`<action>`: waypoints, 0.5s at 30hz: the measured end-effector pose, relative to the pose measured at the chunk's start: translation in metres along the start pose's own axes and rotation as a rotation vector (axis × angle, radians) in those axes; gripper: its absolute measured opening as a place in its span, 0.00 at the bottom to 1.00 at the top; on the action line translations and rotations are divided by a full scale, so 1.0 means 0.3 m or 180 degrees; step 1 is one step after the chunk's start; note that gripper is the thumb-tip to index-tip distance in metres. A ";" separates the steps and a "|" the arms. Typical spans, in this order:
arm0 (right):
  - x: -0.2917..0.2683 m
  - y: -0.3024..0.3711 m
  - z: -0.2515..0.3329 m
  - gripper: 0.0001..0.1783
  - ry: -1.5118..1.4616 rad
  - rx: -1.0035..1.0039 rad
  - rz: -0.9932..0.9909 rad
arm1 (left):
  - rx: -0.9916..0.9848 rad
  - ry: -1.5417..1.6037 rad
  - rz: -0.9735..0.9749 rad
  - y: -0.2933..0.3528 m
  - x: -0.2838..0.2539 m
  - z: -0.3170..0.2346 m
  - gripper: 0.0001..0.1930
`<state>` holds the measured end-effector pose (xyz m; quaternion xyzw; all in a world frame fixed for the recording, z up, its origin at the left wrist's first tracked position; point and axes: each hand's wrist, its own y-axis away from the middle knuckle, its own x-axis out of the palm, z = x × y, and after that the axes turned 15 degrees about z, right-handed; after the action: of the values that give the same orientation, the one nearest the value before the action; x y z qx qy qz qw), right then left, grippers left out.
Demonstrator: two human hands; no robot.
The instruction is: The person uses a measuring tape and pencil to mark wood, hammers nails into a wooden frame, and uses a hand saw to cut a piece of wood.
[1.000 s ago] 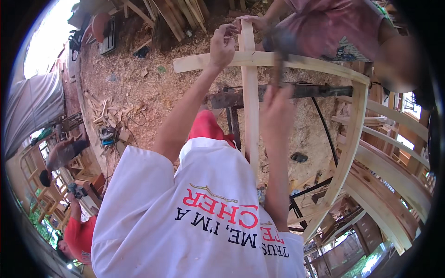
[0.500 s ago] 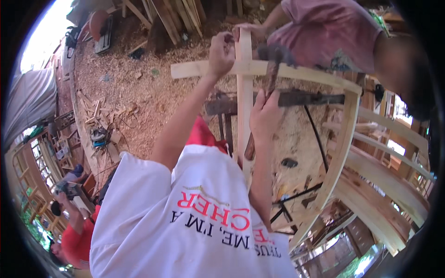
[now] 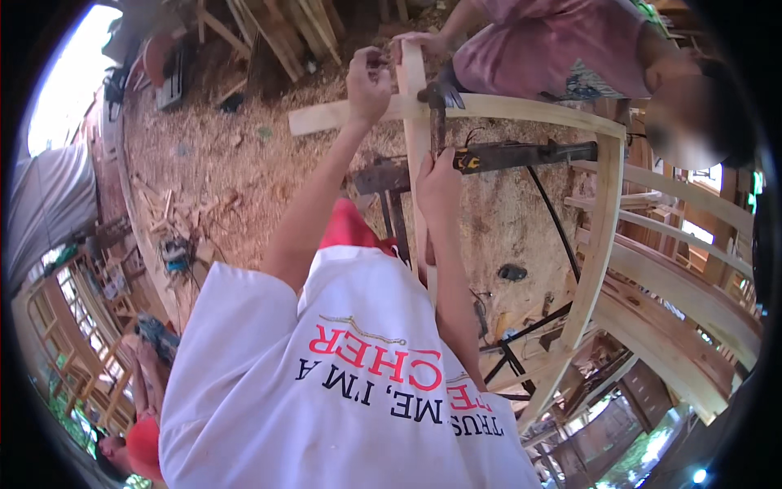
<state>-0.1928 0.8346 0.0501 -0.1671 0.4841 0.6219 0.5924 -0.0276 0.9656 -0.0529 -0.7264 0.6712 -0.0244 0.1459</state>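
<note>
My right hand grips the handle of a hammer, its dark head resting over or just above a wooden joint. There a long pale wooden strip crosses a slightly curved wooden rail. My left hand is beside the joint, over the rail's left part, with fingers curled; anything between them is too small to make out. A co-worker's hand touches the far end of the strip. Beneath the frame lies a dark bar-like support with a yellow-marked tool on it.
The rail joins a curved wooden leg on the right, beside stacked planks. Wood shavings and offcuts cover the ground. A blue power tool lies at left. Another person in red works at lower left.
The hammer has come down and left onto or close to the joint. My left hand has drawn slightly left, away from the strip. The whole view has shifted a little.
</note>
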 end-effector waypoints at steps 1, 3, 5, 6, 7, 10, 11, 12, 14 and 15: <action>-0.021 -0.039 0.016 0.17 -0.0142 -0.0058 0.0203 | 0.0114 -0.0002 -0.0007 -0.039 -0.003 -0.011 0.16; 0.004 -0.033 0.030 0.20 -0.0119 0.0047 0.0250 | -0.0018 -0.0139 0.0153 -0.009 -0.018 0.005 0.16; -0.004 -0.044 -0.003 0.22 -0.0005 0.0186 0.0226 | 0.0148 -0.0213 0.0234 -0.015 0.004 0.021 0.16; -0.021 -0.060 -0.037 0.21 0.0036 0.0081 0.0213 | 0.0100 -0.0185 0.0383 -0.014 0.035 0.016 0.16; -0.020 -0.069 -0.066 0.20 0.0005 -0.0063 0.0240 | 0.0056 -0.0256 0.0539 -0.015 0.035 0.024 0.17; -0.047 -0.019 -0.145 0.14 -0.0927 0.0029 0.0365 | 0.0184 -0.1185 0.1437 -0.003 -0.020 0.027 0.21; -0.065 0.007 -0.174 0.12 -0.1868 0.0091 0.0651 | 0.0308 -0.1825 0.1939 0.013 -0.039 -0.002 0.24; -0.088 0.044 -0.207 0.12 -0.1940 0.0115 0.0549 | 0.0234 -0.2352 0.2261 0.039 -0.057 -0.050 0.25; -0.116 0.108 -0.267 0.11 -0.2629 0.0300 0.0400 | 0.0283 -0.2936 0.2636 0.059 -0.089 -0.102 0.27; -0.142 0.119 -0.268 0.11 -0.2739 0.0289 0.0345 | 0.0175 -0.3011 0.2782 0.058 -0.123 -0.094 0.26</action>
<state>-0.2441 0.7520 0.0597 0.1591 0.2281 0.6431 0.7134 -0.0546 0.9957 -0.0244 -0.3143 0.7675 0.3429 0.4412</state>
